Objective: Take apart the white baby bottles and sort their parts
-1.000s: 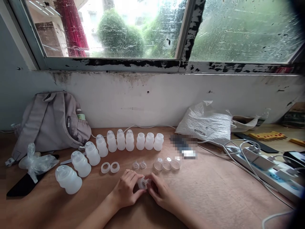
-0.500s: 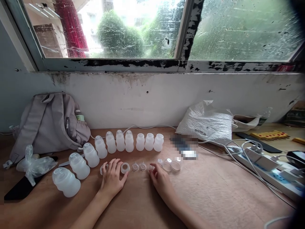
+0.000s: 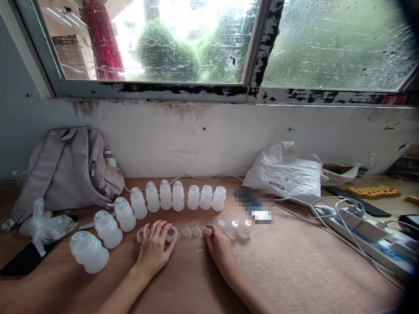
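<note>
Rings (image 3: pixel 171 234) lie mid-tabletop, one on each side of the left hand (image 3: pixel 153 250), which rests flat with fingers spread, thumb touching the right-hand ring. Just right, the right hand (image 3: pixel 218 245) lies with curled fingers, its tips pinching a small clear nipple (image 3: pixel 207 231). Two more nipples (image 3: pixel 191 232) sit between the hands. Farther back, white bottles (image 3: pixel 193 197) stand in a curved row toward the wall.

place: you're at a home-style workroom | cues: worn wooden tabletop (image 3: pixel 294 270), rain-streaked window (image 3: pixel 196 43), grey fabric backpack (image 3: pixel 65 165), white power strip (image 3: pixel 366 229)
</note>
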A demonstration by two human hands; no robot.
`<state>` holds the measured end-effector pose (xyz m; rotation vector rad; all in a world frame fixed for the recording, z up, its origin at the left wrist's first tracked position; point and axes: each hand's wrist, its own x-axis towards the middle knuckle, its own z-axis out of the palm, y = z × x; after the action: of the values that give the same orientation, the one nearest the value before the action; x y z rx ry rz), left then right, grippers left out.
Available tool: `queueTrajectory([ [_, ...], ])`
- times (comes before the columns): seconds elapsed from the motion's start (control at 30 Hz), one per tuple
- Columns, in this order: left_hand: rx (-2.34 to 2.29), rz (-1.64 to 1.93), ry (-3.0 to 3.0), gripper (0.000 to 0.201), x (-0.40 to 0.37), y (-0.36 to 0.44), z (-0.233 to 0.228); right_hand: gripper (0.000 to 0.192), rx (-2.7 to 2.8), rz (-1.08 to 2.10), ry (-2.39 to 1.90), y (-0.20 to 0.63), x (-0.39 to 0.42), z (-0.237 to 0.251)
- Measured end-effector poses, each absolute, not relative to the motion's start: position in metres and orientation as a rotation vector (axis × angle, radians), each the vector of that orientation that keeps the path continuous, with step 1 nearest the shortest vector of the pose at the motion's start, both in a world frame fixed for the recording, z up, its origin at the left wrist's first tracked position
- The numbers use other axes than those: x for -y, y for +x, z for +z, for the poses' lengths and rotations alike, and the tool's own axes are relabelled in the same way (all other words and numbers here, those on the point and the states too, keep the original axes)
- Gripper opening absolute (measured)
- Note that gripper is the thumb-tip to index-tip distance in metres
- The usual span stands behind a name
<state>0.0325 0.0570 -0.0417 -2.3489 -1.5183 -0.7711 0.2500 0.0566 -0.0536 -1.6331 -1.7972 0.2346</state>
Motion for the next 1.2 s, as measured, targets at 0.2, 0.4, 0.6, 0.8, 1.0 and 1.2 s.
queueTrajectory([
  [0.2, 1.528, -0.802, -2.338, 0.026, -0.057, 0.033, -0.042, 0.027, 1.791, 0.197, -1.588, 0.25, -0.057, -0.055],
  [0.4, 1.56, -0.822, -2.281, 0.038, -0.057, 0.032, -0.043, 0.03, 1.714, 0.266, -1.522, 0.252, -0.056, -0.058],
  [0.6, 1.663, -0.81, -2.194, 0.044, -0.06, 0.03, -0.052, 0.029, 1.673, 0.376, -1.432, 0.253, -0.053, -0.056],
  [0.8, 1.76, -0.675, -2.287, 0.043, -0.06, 0.031, -0.055, 0.028, 1.685, 0.399, -1.439, 0.252, -0.052, -0.053],
  [1.0, 1.76, -0.646, -2.285, 0.042, -0.059, 0.036, -0.055, 0.035, 1.658, 0.377, -1.404, 0.251, -0.052, -0.05],
  [1.2, 1.686, -0.694, -2.237, 0.051, -0.06, 0.035, -0.055, 0.034, 1.645, 0.344, -1.357, 0.25, -0.046, -0.048],
])
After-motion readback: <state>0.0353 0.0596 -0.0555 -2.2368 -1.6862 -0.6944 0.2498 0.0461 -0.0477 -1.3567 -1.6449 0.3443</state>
